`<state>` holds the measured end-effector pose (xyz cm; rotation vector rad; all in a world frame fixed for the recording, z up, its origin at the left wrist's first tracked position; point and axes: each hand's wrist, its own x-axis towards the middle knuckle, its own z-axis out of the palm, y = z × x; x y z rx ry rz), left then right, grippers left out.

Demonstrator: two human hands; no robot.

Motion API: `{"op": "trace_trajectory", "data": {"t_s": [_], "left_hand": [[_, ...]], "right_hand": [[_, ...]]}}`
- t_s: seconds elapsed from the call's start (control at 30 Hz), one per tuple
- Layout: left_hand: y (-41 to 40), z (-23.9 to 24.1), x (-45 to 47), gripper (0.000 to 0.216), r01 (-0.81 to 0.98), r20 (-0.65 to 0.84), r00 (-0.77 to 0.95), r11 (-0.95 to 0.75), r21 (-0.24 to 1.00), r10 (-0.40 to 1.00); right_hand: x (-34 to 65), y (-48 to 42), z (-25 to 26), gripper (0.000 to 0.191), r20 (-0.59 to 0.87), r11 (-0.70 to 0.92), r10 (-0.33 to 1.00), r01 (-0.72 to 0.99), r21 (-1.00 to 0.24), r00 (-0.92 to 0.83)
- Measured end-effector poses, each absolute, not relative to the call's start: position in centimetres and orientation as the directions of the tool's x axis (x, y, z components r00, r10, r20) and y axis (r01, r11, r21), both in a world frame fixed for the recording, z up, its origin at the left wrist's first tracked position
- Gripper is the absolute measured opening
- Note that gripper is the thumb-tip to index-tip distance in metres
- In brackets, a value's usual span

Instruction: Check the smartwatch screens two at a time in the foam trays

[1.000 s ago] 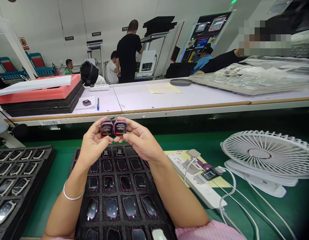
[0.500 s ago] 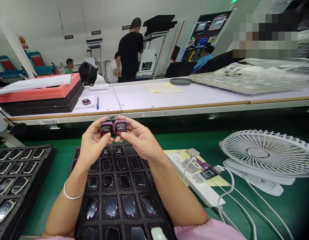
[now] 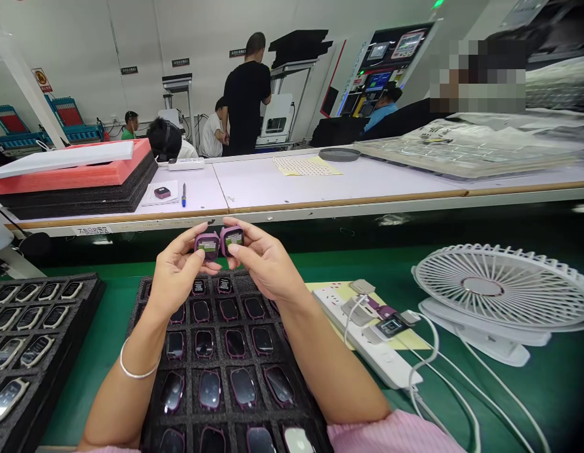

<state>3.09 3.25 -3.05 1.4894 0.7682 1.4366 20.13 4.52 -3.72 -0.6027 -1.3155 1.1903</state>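
My left hand (image 3: 176,275) pinches a smartwatch body with a purple frame (image 3: 207,246) between thumb and fingers. My right hand (image 3: 264,259) holds a matching purple-framed watch body (image 3: 232,238) the same way. The two watches sit side by side, almost touching, and their lit screens show small text on green. Both hands are raised just above a black foam tray (image 3: 153,377) holding rows of similar watches in separate slots. My wrists and forearms hide part of that tray.
Left of me lies another black foam tray of watches (image 3: 46,302). To the right are a white power strip (image 3: 362,336) with cables, a watch on a charger (image 3: 391,326) and a white desk fan (image 3: 493,286). Beyond stands a long white table (image 3: 320,189); co-workers stand and sit further back.
Both watches have tilted slightly and risen a little in my hands. Their screens have changed from dark with a red-green bar to a green display.
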Motion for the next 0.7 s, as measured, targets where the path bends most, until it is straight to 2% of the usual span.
{"op": "trace_trajectory", "data": {"t_s": [0.53,0.7], "left_hand": [[3.27,-2.95,2.91,0.048,-0.153,0.417,0.15,-0.395,0.906,0.897],[3.38,-3.02,2.82,0.048,-0.154,0.418,0.149,-0.397,0.905,0.896]], "right_hand": [[20.13,4.55,-3.83,0.05,0.408,0.357,0.896,-0.263,-0.896,-0.174],[20.15,4.66,-3.96,0.049,0.409,0.345,0.893,-0.299,-0.89,-0.187]]}}
